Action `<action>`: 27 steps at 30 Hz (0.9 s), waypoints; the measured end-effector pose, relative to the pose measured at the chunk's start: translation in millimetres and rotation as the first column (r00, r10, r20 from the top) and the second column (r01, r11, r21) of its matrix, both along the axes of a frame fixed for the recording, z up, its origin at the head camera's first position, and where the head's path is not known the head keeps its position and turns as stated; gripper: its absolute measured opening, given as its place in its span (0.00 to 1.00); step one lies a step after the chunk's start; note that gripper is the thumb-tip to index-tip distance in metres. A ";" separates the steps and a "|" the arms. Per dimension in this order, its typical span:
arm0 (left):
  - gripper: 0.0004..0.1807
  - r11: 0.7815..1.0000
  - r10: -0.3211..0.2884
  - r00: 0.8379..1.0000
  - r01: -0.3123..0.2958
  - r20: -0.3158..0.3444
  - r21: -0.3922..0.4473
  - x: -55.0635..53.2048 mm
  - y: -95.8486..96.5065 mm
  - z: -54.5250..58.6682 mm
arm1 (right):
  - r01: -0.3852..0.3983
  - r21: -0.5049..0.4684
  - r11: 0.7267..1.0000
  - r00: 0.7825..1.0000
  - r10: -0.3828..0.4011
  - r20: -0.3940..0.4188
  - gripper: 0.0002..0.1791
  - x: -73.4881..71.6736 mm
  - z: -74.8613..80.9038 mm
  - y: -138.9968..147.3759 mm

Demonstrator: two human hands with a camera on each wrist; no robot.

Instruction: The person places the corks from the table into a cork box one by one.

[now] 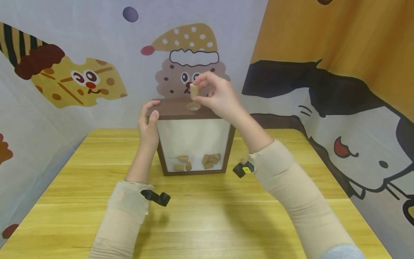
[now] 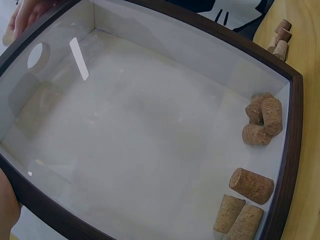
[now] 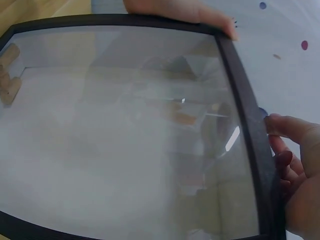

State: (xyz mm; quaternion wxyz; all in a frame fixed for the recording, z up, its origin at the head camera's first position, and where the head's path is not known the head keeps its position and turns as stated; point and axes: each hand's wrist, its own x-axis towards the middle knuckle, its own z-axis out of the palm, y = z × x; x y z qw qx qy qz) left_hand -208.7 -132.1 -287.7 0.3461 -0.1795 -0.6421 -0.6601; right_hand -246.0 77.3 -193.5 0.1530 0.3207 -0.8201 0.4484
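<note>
A shadow box with a dark brown frame (image 1: pixel 171 111) and a clear front stands upright on the table. My right hand (image 1: pixel 220 95) pinches a wine cork (image 1: pixel 193 91) upright between thumb and fingers, right over the round hole (image 1: pixel 194 107) in the box's top. Around the upper left corner of the box, my left hand (image 1: pixel 148 124) grips with the thumb in front and fingers on top. Behind the front pane, several corks (image 1: pixel 211 160) lie at the bottom right, with more corks (image 2: pixel 251 185) at the bottom left.
Loose corks (image 2: pixel 281 44) lie on the table beside the box, on its right side. The wood-grain table (image 1: pixel 194 216) extends in front of the box. Behind it hangs a cloth backdrop (image 1: pixel 113 43) with cartoon prints.
</note>
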 end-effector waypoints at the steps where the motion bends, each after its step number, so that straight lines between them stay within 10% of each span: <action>1: 0.36 1.000 -0.001 1.000 0.001 0.000 -0.002 0.1 0.0 0.1 | -0.003 0.005 1.000 1.000 0.003 0.008 0.19 -1.4 -1.1 -0.6; 19: 0.37 1.000 -0.004 1.000 0.003 0.009 0.006 0.7 -1.0 -0.1 | -0.026 0.009 1.000 1.000 0.026 0.009 0.12 -2.8 -8.7 2.9; 27: 0.37 1.000 0.002 1.000 -0.002 -0.010 -0.003 -0.6 -1.4 0.3 | 0.035 -0.101 0.994 0.998 -0.031 0.047 0.14 21.0 -14.6 23.4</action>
